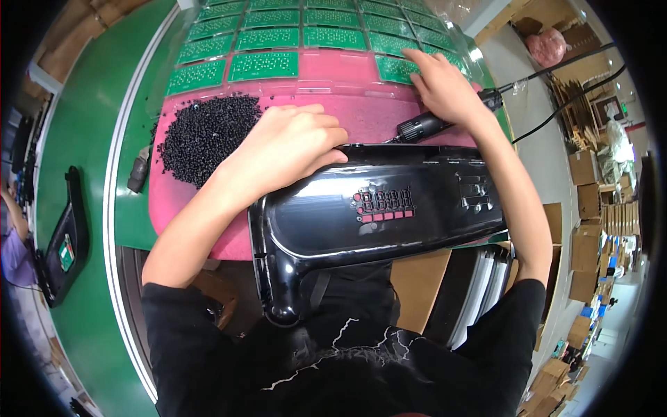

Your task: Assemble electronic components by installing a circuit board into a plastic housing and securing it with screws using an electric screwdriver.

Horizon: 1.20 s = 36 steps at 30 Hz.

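Observation:
A glossy black plastic housing [319, 215] with a display cutout lies tilted across the near edge of the pink mat, partly over my lap. My left hand [295, 142] is closed over its upper left edge, with the thumb along the rim. My right hand [448, 87] reaches over to a green circuit board [394, 69] at the near right of a clear tray. Its index finger and thumb are spread at the board's right side; whether they touch it is hard to tell. Below that hand lies a black electric screwdriver [424, 128], its bit pointing left.
A heap of small black screws [205, 135] sits on the pink mat [347, 104]. Behind it the tray [319, 85] carries rows of circuit boards. Screwdriver cables run off right. Another black housing [69, 243] and a person's arm [14, 215] are at left. Cardboard boxes [583, 247] stand right.

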### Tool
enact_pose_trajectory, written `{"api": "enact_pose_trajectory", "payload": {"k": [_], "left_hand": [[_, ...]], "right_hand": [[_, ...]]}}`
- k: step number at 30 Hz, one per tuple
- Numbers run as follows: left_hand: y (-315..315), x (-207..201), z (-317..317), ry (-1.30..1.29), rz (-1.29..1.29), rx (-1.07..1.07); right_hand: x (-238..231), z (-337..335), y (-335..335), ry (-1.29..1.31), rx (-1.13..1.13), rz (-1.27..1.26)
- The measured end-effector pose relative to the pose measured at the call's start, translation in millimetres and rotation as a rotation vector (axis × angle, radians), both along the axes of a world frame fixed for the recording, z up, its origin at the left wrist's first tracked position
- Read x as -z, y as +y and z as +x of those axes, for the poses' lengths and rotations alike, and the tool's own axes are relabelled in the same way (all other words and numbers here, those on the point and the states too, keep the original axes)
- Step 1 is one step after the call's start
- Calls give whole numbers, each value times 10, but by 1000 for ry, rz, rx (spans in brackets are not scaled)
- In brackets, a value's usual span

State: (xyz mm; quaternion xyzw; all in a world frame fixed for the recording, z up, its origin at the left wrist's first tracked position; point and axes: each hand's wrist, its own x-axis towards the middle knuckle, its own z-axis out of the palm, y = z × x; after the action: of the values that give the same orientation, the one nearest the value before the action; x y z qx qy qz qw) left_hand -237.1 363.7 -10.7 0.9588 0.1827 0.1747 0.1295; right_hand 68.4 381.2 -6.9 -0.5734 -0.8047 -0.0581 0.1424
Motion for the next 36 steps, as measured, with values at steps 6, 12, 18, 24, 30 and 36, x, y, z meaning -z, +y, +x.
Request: {"api": "enact_pose_trajectory", "payload": {"k": [6,12,18,24,30,36], "left_hand": [[39,-70,-118,-19,144,-86],[27,-75,-146,-124,142,-185],[-120,-275,-72,-520,-505,-163],[-217,-352,-45,-430,-903,-81],[-221,-342,-131,-417,-661,97],[-271,-347,-64,-241,-467,258]], "right_hand": [[95,76,463,17,-125,-140],[-293,-220,16,-182,-114,179],[-820,-896,-898,-84,-149,377],[-850,-968,-1277,-263,-287,403],[-717,-539,-1312,519,-94,-138],[-482,-534,-1683,747,46,-361]]}}
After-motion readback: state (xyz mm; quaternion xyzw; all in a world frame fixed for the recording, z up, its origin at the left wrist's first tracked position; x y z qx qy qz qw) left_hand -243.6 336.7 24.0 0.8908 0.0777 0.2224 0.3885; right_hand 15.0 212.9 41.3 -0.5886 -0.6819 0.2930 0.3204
